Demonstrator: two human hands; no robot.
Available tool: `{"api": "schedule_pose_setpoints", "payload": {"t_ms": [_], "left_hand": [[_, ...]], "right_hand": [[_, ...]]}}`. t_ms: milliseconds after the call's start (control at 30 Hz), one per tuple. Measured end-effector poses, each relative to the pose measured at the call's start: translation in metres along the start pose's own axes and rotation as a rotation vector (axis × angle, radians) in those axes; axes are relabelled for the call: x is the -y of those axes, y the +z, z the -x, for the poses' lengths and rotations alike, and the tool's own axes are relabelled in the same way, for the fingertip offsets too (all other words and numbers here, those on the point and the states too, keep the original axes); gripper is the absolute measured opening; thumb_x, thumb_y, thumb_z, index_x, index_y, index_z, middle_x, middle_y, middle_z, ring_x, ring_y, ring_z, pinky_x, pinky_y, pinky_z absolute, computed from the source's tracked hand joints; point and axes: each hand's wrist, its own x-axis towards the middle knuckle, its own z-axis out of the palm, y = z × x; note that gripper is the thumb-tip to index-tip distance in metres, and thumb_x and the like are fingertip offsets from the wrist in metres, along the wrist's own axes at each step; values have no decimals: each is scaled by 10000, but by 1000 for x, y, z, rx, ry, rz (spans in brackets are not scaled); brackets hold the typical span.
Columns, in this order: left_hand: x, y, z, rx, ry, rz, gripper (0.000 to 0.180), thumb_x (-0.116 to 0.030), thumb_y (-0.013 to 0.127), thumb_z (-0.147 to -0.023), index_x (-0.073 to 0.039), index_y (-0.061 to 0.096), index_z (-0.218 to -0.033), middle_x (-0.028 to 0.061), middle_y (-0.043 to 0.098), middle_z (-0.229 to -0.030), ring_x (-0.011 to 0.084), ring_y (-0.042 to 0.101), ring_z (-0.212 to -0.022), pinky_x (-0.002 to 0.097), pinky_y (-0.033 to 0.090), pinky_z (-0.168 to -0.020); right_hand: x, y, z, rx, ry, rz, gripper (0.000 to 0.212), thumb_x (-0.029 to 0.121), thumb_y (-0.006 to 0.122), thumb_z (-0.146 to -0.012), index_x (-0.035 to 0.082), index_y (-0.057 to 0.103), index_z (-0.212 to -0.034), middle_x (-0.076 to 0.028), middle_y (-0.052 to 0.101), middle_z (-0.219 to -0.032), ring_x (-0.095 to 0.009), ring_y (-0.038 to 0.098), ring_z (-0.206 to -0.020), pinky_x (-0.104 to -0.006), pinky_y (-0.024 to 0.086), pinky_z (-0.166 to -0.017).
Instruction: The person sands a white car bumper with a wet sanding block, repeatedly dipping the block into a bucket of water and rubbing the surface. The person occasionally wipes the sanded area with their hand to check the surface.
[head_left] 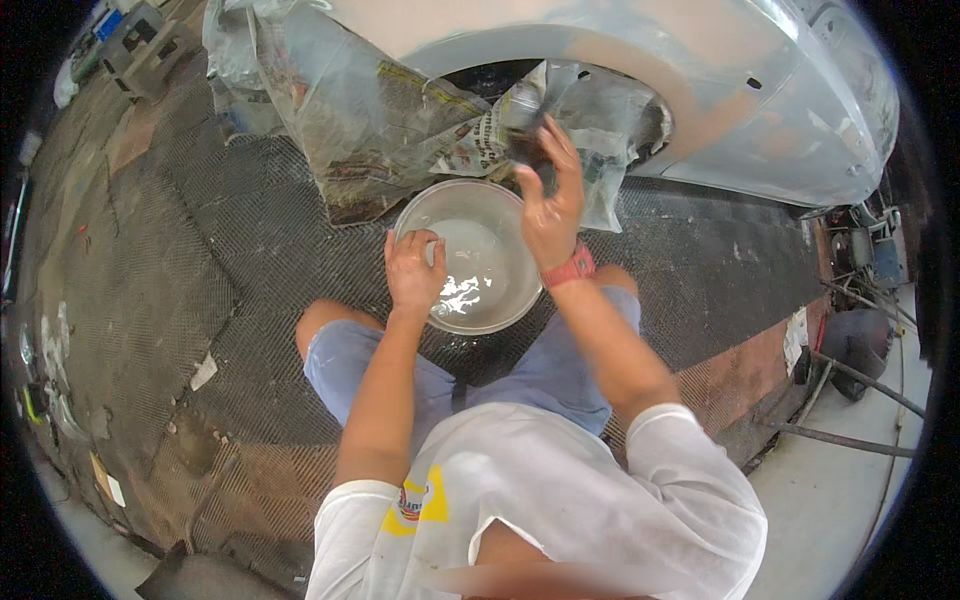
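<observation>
A round, pale metal basin (482, 332) with cloudy water in it stands on the floor between my knees. My left hand (412, 270) is at its left rim, fingers bent over the edge. My right hand (555, 205), with a red watch (570, 268) on the wrist, is raised over the basin's far right side. Between its thumb and fingers is a small dark sheet (524, 148), blurred, its exact kind unclear. Just beyond, newspaper and clear plastic sheeting (350, 120) cover the wheel arch of a grey, patchily primed car body panel (690, 60).
Dark ribbed matting (270, 230) covers the floor around me. At the far left stands a grey plastic stool (140, 50). Metal bars (850, 370) and a dark rounded object (858, 345) are at the right. A white scrap (204, 372) lies on the matting at the left.
</observation>
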Motion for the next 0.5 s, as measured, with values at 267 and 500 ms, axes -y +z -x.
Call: {"api": "schedule_pose_setpoints", "payload": {"t_ms": [267,500], "left_hand": [[1,6,5,-28,-25,-8,129,-210,823,-957,-112,780,-1030,107,811,-1101,347,768,-1130,588,454,-1256],[-3,4,2,21,-88,-89,140,-237,793,-994,-102,765,-1019,117,804,-1038,329,777,-1071,575,464,-1263]], "right_hand": [[-82,-50,100,-270,1090,-453,926,196,848,-1061,37,277,-1772,-128,702,-1291,-211,688,-1148,-399,620,-913],[-142,-76,132,-89,1103,-570,472,402,749,-1120,28,686,-1401,-80,792,-1300,-175,699,-1155,-337,524,-950]]}}
